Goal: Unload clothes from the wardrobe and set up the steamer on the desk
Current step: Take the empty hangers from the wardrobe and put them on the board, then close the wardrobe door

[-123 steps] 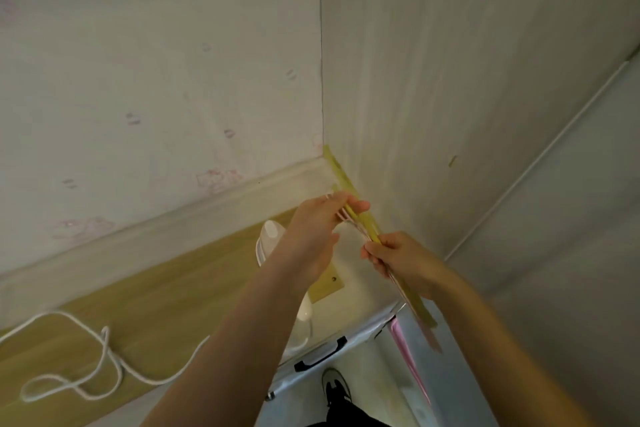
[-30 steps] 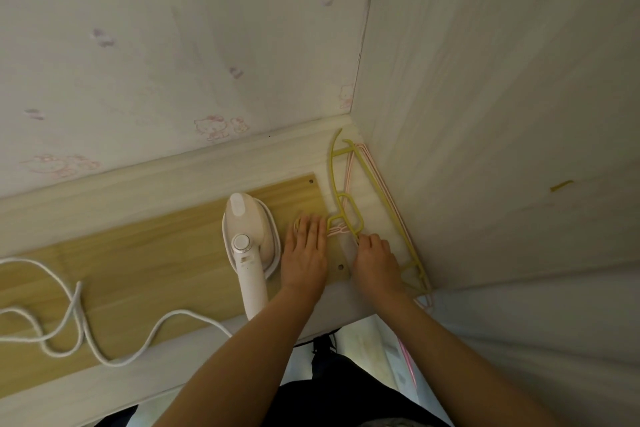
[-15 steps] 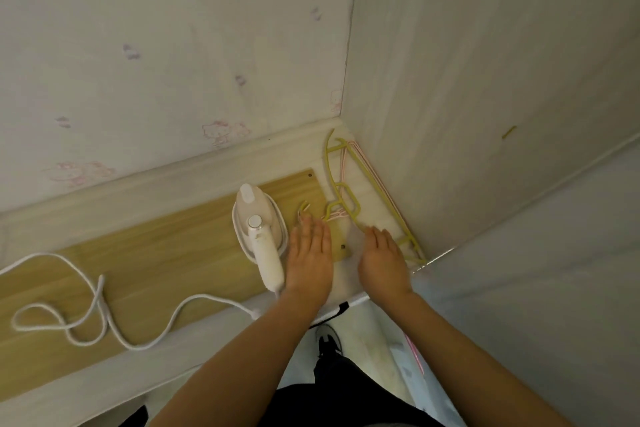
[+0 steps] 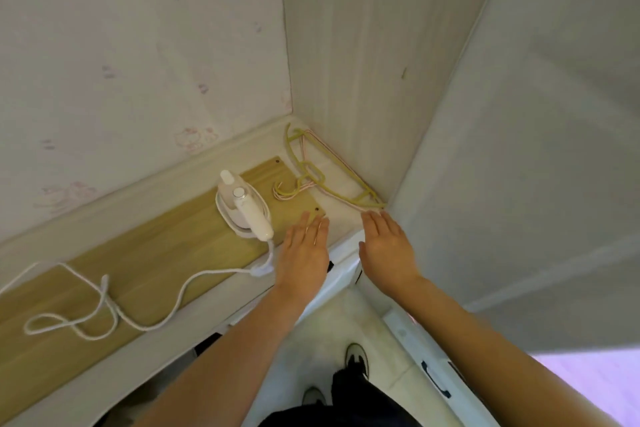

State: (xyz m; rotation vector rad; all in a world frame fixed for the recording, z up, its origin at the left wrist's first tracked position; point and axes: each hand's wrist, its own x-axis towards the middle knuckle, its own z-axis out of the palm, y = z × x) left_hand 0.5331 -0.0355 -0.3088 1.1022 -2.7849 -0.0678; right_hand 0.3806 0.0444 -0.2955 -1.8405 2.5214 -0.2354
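The steamer (image 4: 244,207) sits on the worktop (image 4: 145,263) by the empty hangers (image 4: 318,180), cord not plugged in, and both hands (image 4: 304,250) (image 4: 386,248) have flat fingers holding nothing.

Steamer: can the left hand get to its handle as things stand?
Probably yes. The left hand is open, holds nothing, and sits just right of the steamer; nothing lies between it and the handle.

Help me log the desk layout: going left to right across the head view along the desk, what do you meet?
White cord → steamer → left hand → right hand. The hangers lie farther back, spanning above both hands, so I leave them out of the order.
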